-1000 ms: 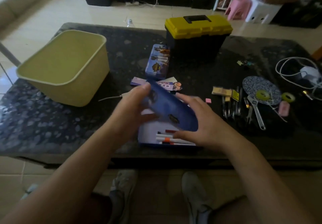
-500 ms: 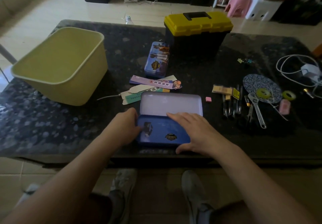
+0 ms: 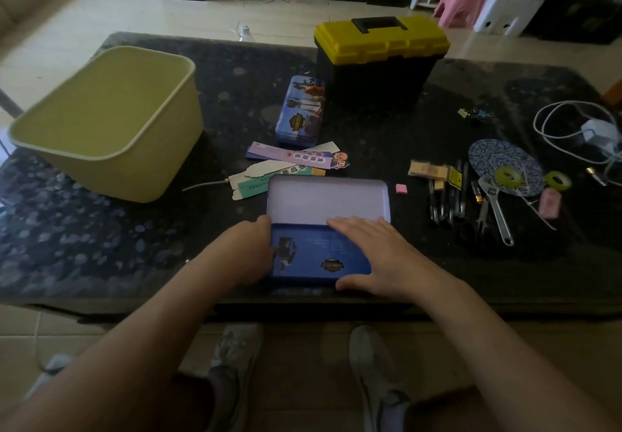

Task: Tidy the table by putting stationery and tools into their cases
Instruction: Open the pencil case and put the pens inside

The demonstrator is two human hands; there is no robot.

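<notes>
A blue pencil tin lies at the table's near edge, its printed blue panel flat and facing up. Beyond that panel a pale lavender half lies open. My left hand holds the tin's left edge. My right hand presses flat on the blue panel with fingers straight and the thumb at the near edge. What is inside is hidden. A second printed tin lies shut further back, next to a black toolbox with a yellow lid, also shut.
Paper bookmarks lie just behind the tin. To the right are a pink eraser, several pens, a wrench, tape rolls, a patterned fan and a white charger cable. A yellow-green bin stands left.
A second ago both hands held the blue panel tilted above the tray of pens. It has come down flat over them, and my hands now rest on it, still.
</notes>
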